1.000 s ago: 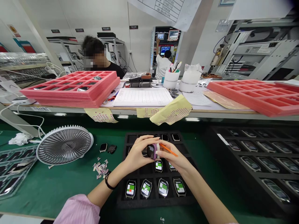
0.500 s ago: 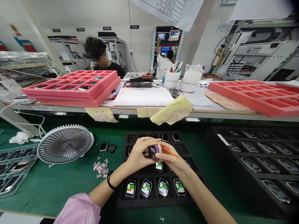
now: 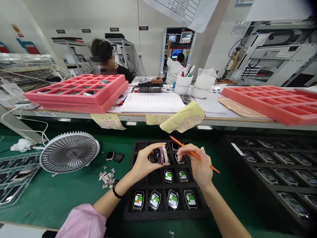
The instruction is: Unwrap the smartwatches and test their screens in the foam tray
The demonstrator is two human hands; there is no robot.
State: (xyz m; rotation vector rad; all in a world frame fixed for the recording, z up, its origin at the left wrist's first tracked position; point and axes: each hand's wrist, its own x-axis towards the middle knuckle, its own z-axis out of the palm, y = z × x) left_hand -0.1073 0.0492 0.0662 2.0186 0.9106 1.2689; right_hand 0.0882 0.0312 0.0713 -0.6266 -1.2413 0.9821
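My left hand [image 3: 145, 162] is closed on a purple-cased smartwatch [image 3: 160, 155] with a lit dark screen. A whitish piece [image 3: 165, 155] sits against the watch's right side; I cannot tell what it is. To the right, my right hand [image 3: 201, 167] grips a slim orange stick [image 3: 215, 169] that slants across the fingers, its far end pointing up and left. Both hands are above a black foam tray [image 3: 168, 216]. Several watch faces lie in its pockets, some with green and white screens, such as this watch face [image 3: 172, 199] in the front row.
A round grey fan [image 3: 70, 152] stands left, near small paper scraps [image 3: 107, 178] and two loose watch faces [image 3: 110, 155]. Clear plastic trays [image 3: 15, 178] lie far left; another black tray [image 3: 247, 188] of watches is right. Pink foam trays [image 3: 106, 102] rest on the shelf. Two people are beyond.
My right hand has come away from the watch to the right, and the orange stick now slants across its fingers. My left hand still holds the watch.
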